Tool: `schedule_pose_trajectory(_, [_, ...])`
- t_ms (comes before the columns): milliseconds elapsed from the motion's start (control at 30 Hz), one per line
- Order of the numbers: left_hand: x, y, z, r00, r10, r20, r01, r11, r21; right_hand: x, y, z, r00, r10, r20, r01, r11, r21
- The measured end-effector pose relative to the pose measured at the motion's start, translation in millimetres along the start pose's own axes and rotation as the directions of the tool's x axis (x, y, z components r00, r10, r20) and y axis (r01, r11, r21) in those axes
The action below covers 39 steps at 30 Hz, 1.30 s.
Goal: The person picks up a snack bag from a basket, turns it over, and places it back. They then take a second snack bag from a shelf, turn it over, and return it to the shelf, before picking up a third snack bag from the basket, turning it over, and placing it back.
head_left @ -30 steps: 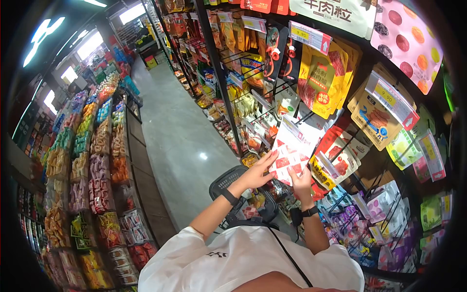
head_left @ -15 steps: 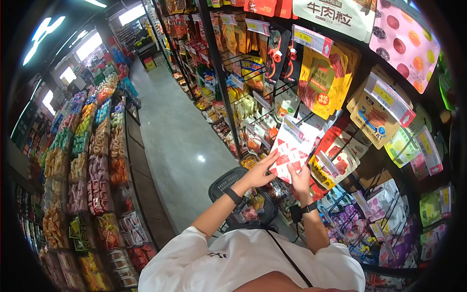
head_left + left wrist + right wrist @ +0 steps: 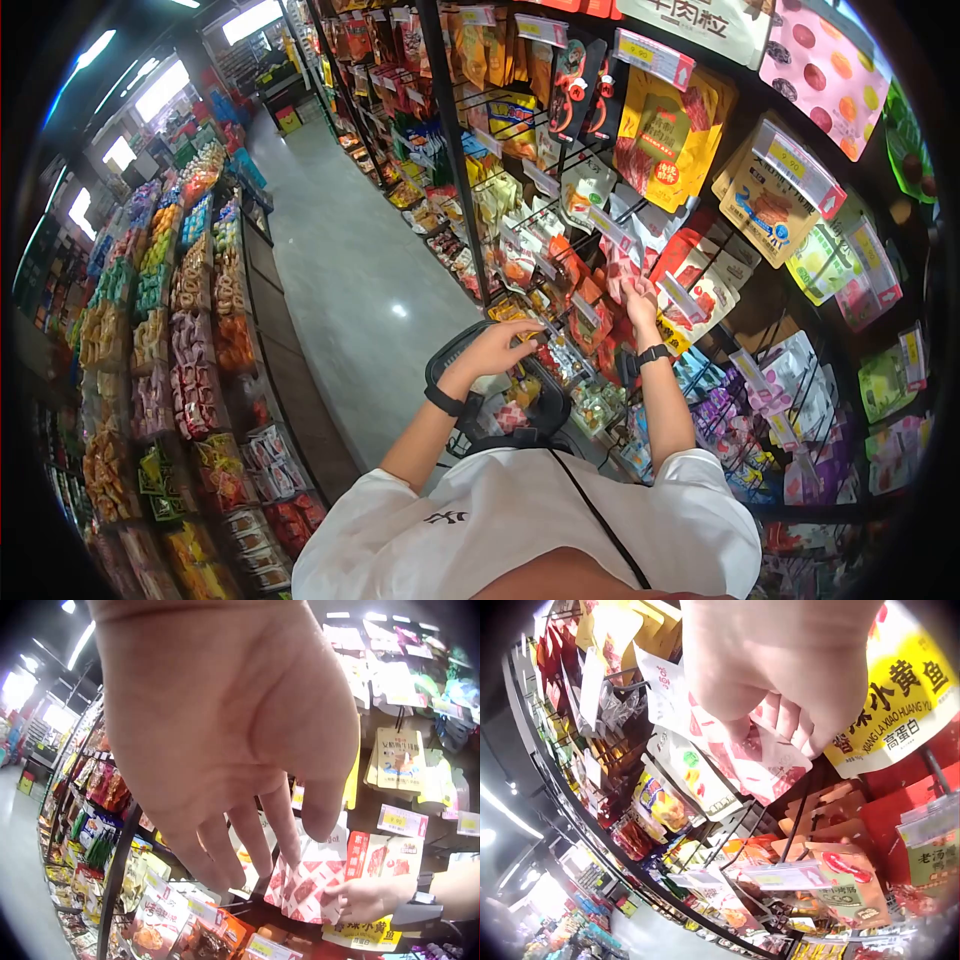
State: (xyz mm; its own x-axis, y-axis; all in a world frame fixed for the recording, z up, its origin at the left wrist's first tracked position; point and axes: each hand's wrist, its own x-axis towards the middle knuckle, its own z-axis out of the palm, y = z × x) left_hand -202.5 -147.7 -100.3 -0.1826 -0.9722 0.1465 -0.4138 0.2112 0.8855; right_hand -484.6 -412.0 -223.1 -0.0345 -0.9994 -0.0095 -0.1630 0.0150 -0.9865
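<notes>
My right hand (image 3: 641,302) pinches the lower part of a white snack bag with a red checked pattern (image 3: 309,889), thumb on one side and curled fingers on the other. This bag hangs among the rack's hooks, and in the right wrist view its checked face (image 3: 731,761) slants under the fingers. My left hand (image 3: 500,350) is apart from the bag with relaxed fingers and nothing in it. Below it in the head view is a dark shopping basket (image 3: 550,400) with several packets inside. In the left wrist view the left palm (image 3: 225,720) covers much of the rack.
Beside the right hand hangs a yellow fish-snack bag (image 3: 904,690). Yellow jerky bags (image 3: 665,140) hang above, and metal hooks with price tags (image 3: 682,297) jut out around the hand. A grey aisle floor (image 3: 340,260) separates this rack from the packed snack shelves (image 3: 190,370) at left.
My left hand has let go of the checked bag and moved down and left over the basket. The right hand has moved up toward the hooks with the bag.
</notes>
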Motion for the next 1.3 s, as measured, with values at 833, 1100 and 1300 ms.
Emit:
schedule_pose_trajectory(833, [-196.3,35.2,-16.4,0.985,-0.167,-0.031,0.165,0.985,-0.058,-325.7,5.3,-113.7,0.988,0.149,-0.037,-0.151,0.987,-0.045])
schedule_pose_trajectory(1100, [-255.0,89.7,59.2,0.97,-0.227,0.091,0.234,0.969,-0.079,-447.9,67.9,-199.0,0.981,0.175,0.078,-0.171,0.983,-0.061])
schedule_pose_trajectory(1300, [-285.0,109.4,82.5,0.924,-0.312,0.222,0.327,0.944,-0.035,-532.8,81.2,-236.9,0.949,0.306,0.07,-0.302,0.951,-0.058])
